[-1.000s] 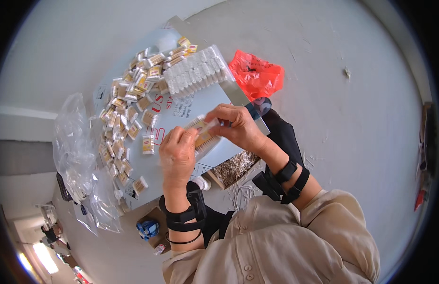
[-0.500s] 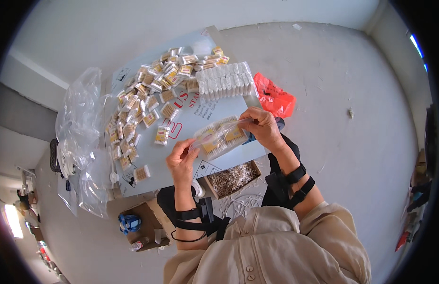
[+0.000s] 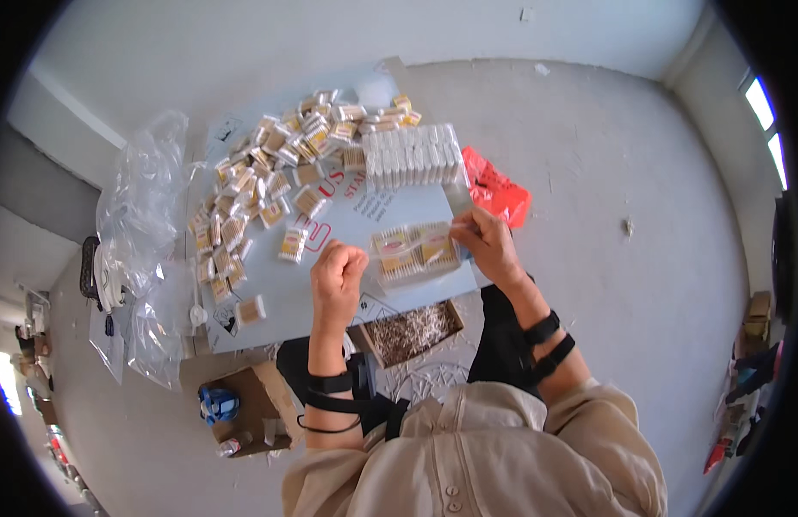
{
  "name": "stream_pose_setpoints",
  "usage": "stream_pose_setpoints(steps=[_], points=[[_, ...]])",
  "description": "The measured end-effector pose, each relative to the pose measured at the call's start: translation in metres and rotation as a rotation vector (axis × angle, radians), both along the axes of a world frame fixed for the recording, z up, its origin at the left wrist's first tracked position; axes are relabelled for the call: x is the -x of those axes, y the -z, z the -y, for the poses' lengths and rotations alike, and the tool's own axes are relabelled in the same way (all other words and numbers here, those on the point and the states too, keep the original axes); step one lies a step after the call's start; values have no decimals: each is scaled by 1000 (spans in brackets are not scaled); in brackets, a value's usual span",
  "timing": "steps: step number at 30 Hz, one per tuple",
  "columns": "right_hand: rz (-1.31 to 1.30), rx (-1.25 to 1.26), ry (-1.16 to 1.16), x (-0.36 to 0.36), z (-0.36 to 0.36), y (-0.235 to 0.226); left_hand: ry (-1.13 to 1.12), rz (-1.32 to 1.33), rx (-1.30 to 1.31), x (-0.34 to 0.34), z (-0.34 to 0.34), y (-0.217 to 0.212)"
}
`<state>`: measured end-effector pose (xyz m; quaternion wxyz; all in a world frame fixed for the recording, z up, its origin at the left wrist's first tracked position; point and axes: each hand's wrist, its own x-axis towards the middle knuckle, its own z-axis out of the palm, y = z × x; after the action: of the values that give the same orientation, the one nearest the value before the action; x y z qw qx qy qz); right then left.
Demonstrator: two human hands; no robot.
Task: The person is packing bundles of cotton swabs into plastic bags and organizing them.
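A clear plastic bag point(image 3: 407, 274) lies near the table's front edge, with two packs of cotton swabs point(image 3: 397, 251) side by side inside it. Thumb and fingers of my right hand point(image 3: 492, 250) pinch the bag's upper right corner. My left hand point(image 3: 337, 274) is closed just left of the bag, a small gap between them. Whatever its curled fingers may hold is hidden. Farther back, a wrapped block of white-ended packs point(image 3: 412, 157) stands in neat rows. Many loose cotton swab packs point(image 3: 274, 164) are heaped across the table's left and far side.
Large clear plastic sheeting point(image 3: 145, 224) hangs off the table's left side. A red plastic bag point(image 3: 499, 189) is beyond the right edge. Below the front edge, a cardboard box point(image 3: 412, 334) holds pale strips; another open box point(image 3: 265, 401) stands on the floor with a blue item point(image 3: 218, 405).
My left hand has come away from the bag's left side and closed into a tighter curl. The bag now lies flatter on the table; my right hand stays at its right corner.
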<state>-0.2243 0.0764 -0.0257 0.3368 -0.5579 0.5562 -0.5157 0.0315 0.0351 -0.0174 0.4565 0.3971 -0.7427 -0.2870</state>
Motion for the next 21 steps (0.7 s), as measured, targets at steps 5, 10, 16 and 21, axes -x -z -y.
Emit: stream_pose_setpoints(steps=[5, 10, 16, 21], points=[[-43, -70, -51, -2, -1, -15, 15, -97, -77, -5, -5, -9], [-774, 467, 17, -35, -4, -60, -13, -95, -119, -5, -9, -11], [-708, 419, -177, -80, 14, -47, -58, -302, -270, -4, -13, 5], [-697, 338, -193, -86, 22, -37, -122, -248, -155, -5, -16, 3]])
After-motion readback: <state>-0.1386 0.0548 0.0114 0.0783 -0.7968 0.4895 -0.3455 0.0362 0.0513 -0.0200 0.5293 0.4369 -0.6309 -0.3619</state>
